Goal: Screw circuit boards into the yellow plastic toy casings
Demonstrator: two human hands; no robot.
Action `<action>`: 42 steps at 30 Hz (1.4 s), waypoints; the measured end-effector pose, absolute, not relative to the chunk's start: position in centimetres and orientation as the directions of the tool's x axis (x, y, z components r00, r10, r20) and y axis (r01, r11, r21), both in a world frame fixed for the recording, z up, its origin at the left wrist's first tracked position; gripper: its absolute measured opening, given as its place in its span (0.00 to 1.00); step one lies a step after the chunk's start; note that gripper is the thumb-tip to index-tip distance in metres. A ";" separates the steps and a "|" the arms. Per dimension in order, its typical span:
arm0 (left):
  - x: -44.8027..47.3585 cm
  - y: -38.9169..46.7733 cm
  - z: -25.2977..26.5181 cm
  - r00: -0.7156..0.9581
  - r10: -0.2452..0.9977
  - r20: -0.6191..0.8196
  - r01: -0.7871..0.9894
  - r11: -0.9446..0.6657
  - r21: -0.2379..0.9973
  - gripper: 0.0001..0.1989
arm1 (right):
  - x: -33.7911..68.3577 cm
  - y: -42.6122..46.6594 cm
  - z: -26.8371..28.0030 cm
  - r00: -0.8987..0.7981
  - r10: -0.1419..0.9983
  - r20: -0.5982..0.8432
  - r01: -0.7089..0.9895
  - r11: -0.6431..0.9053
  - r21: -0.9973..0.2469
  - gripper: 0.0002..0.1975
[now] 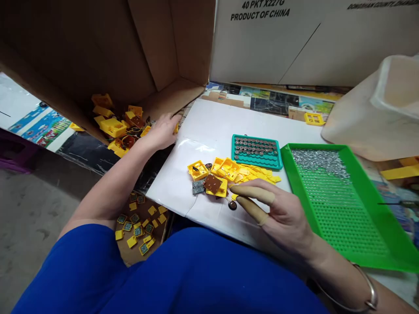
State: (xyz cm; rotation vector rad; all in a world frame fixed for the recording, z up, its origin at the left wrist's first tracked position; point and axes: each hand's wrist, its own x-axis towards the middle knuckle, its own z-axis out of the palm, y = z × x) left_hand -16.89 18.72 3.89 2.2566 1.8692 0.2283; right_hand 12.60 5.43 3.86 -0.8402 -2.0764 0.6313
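My left hand reaches to the heap of yellow plastic casings at the mouth of the cardboard box. Its fingers curl down around a yellow piece, mostly hidden beneath them. Over the white board, my right hand has its thumb and a finger, both in beige finger cots, slightly apart. Just by those fingertips lie a small round black disc on a wire and a yellow casing with a brown circuit board. More open casings and flat yellow strips sit beside them.
A teal tray holds rows of button cells. Right of it stands a green perforated tray with small metal pieces. A translucent bin leans behind. Below the table's left edge, a carton holds yellow parts.
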 end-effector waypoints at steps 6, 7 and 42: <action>-16.6 17.4 4.7 0.123 0.981 0.151 0.520 -0.193 0.832 0.27 | 12.9 5.3 3.8 -0.449 0.755 0.478 0.338 0.639 -0.691 0.12; -16.1 16.5 5.2 0.137 0.981 0.136 0.311 -0.173 0.934 0.27 | 13.0 5.3 3.7 -0.447 0.756 0.478 0.335 0.637 -0.694 0.12; -8.3 10.0 5.4 0.567 0.796 -0.213 -0.053 0.293 0.955 0.17 | 12.1 7.1 4.7 -0.413 0.867 -0.279 0.012 -0.301 -0.954 0.20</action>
